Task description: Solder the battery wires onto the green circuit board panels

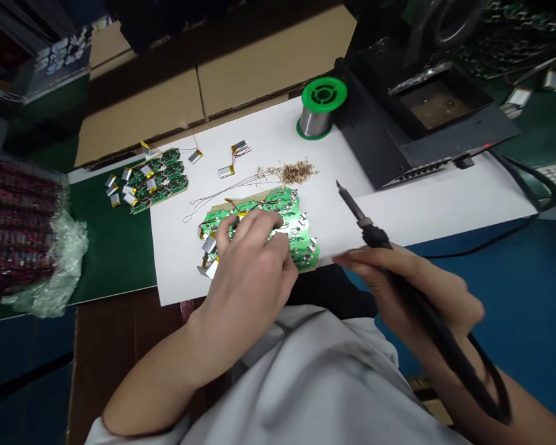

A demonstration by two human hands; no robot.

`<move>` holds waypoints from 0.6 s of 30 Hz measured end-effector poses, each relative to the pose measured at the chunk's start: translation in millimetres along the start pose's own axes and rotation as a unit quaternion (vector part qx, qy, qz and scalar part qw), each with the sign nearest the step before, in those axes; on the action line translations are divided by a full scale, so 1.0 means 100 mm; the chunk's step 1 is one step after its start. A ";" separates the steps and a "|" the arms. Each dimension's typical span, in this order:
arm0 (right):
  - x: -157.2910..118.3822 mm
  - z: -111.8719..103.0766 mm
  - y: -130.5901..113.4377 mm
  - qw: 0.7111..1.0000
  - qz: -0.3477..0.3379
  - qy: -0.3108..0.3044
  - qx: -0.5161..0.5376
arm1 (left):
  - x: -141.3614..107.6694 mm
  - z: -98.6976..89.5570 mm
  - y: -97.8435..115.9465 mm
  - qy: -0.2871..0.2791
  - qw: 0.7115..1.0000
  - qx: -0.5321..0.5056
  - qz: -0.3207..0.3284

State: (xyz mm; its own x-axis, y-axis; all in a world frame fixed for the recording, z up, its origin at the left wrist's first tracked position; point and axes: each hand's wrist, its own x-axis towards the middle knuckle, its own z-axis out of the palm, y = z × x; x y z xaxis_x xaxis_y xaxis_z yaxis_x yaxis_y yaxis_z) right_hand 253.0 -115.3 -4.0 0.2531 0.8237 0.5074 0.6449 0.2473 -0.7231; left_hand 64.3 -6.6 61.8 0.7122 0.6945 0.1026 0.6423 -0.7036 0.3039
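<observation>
A white sheet (445, 204) carries a solder spool (315, 111) and circuit boards (306, 244).

Green circuit boards (301, 238) under left hand (252, 259)

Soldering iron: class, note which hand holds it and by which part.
The right hand holds the soldering iron by its black handle.

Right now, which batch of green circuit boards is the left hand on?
The batch on the white sheet, under the left hand. The other batch lies further left, at the edge of the green mat, with no hand on it.
</observation>
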 end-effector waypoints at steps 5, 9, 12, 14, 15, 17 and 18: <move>0.06 0.25 0.12 0.995 -0.024 -0.053 0.076 | 0.01 0.00 0.00 -0.002 1.000 -0.004 0.002; 0.09 0.28 0.11 0.995 -0.046 -0.068 0.064 | 0.00 0.01 -0.01 0.006 1.000 -0.014 0.001; 0.10 0.27 0.10 0.995 -0.052 -0.065 0.053 | -0.01 0.02 -0.02 0.009 1.000 -0.024 -0.003; 0.09 0.27 0.10 0.996 -0.053 -0.067 0.033 | -0.01 0.02 -0.03 0.009 0.999 -0.030 -0.008; 0.09 0.27 0.11 0.996 -0.059 -0.066 0.018 | -0.02 0.02 -0.02 0.006 0.999 -0.034 -0.010; 0.08 0.29 0.15 0.995 -0.075 -0.066 -0.013 | -0.03 0.00 -0.02 -0.002 0.999 -0.046 -0.016; 0.07 0.30 0.19 0.994 -0.093 -0.051 -0.024 | -0.04 -0.01 -0.02 -0.009 0.998 -0.052 -0.020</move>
State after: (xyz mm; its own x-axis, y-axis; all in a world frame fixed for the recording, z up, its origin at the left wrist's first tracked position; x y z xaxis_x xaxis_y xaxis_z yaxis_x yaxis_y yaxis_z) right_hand 245.7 -89.7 -28.1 0.0527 0.8141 0.5784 0.7074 0.3784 -0.5970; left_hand 60.0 -8.1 61.7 0.6924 0.7179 0.0724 0.6380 -0.6559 0.4033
